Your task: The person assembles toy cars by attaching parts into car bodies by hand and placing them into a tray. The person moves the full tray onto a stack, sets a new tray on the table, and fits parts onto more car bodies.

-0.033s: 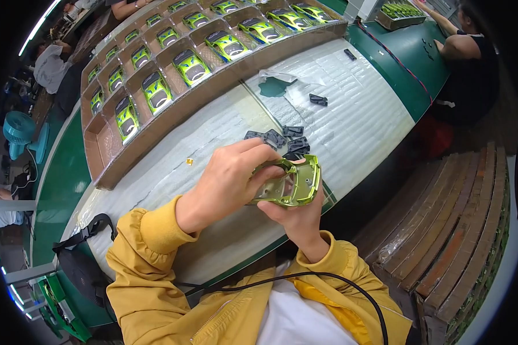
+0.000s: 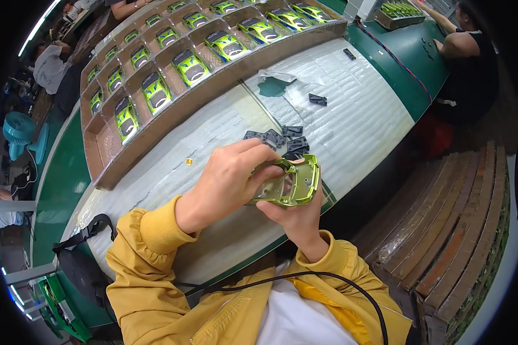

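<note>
A long green bench (image 2: 69, 172) carries a white padded mat (image 2: 351, 109), with a row of cardboard trays (image 2: 155, 123) of finished green toy cars along its far edge. At the near edge, nothing has moved since the earlier frame: the left hand (image 2: 227, 181) still curls its fingers over an upturned lime-green car shell (image 2: 290, 184), which the right hand (image 2: 296, 215) cradles from beneath. Small dark plastic parts (image 2: 279, 139) lie just beyond the shell.

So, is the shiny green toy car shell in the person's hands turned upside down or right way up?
Upside down: the shiny green toy car shell shows its hollow silvery inside to the camera, held between the left hand and right hand.
</note>
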Demonstrator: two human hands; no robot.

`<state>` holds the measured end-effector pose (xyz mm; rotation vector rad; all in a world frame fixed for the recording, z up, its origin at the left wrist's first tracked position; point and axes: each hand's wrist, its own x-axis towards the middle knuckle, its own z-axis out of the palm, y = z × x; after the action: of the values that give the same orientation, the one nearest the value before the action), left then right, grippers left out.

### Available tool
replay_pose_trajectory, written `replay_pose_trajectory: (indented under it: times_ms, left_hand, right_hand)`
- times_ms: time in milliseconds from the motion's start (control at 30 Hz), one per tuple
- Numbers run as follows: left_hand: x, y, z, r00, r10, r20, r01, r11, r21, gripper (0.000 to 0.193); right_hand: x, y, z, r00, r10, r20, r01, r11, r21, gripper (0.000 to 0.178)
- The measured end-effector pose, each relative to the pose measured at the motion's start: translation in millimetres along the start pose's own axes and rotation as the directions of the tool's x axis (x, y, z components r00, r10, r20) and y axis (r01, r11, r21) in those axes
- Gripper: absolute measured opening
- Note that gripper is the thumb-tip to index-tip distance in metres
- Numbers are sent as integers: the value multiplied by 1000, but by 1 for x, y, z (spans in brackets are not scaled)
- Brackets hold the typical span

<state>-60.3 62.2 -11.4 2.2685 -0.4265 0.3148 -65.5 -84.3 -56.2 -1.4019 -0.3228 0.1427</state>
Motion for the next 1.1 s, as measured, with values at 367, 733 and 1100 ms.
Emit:
replay_pose_trajectory:
  times_ms: [367,733,1100]
  left_hand:
    - [-4,-4,-23,931,326,-164,-343,936,-84,26]
    - [-9,-9,-8,927,246,-284,-365,769,-525,38]
    - [-16,-10,10,981,-108,-159,-109,373,-922,20]
  right_hand:
    - [10,-38,-6,907,-404,117,404,914,24,80]
    - [2,-51,2,966,-240,99,260,914,-311,14]
    - [22,-50,-28,958,-108,264,112,994,3,31]
